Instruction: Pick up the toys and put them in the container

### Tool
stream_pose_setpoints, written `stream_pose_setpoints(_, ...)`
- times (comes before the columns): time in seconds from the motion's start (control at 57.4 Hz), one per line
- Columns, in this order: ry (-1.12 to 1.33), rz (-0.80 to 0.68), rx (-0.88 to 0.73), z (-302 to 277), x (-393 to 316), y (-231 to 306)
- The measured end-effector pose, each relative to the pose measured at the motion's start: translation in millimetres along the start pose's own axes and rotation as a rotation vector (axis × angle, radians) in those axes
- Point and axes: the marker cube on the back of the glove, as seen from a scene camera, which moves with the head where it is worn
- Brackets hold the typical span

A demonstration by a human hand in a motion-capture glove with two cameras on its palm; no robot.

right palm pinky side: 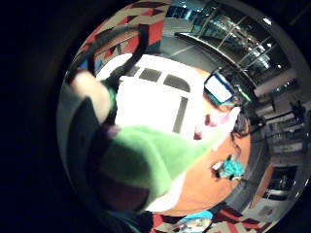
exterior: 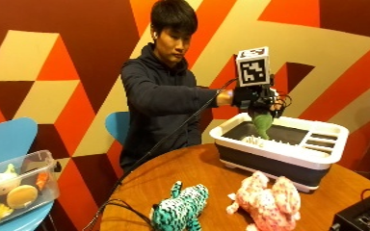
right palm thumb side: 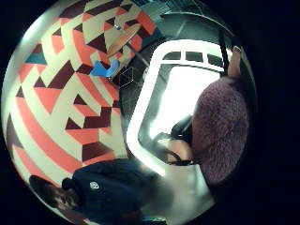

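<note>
We see the right hand (exterior: 257, 102) held up over the container (exterior: 329, 144), a white-rimmed dark tub on the round wooden table (exterior: 172, 178). Fingers are curled round a green & purple plush toy (exterior: 262, 124), which hangs from the grip w/ its lower end just above the tub's open compartment, not yet resting inside. In the little finger side palm view the green plush (right palm pinky side: 146, 155) fills the near field w/ the tub's white rim (right palm pinky side: 160, 97) beyond, so we judge it's lined up for the drop.

Two toys not yet in: a teal patterned plush (exterior: 182, 204) and a pink spotted plush (exterior: 268, 199), both on the table, in front of the tub.

Risks as we judge them: the plush hangs near the tub's back rim, so release too soon & it may catch the rim & tip out. Soft fabric could also snag on the glove straps & fail to fall
</note>
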Motion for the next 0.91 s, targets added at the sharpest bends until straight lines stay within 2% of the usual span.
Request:
stream_pose_setpoints(0.122, -0.057, -0.01, -0.142, 22, -2, 1)
stream_pose_setpoints(0.261, 0.012, -0.021, -0.199, 25, 3, 8)
stream_pose_setpoints(0.488, 0.114, 0.033, -0.205, -33, 41, 51)
stream_pose_setpoints(0.715, 0.341, 0.247, -0.181, -134, 140, 144)
stream_pose_setpoints(0.907, 0.32, 0.412, -0.164, -145, 223, 198)
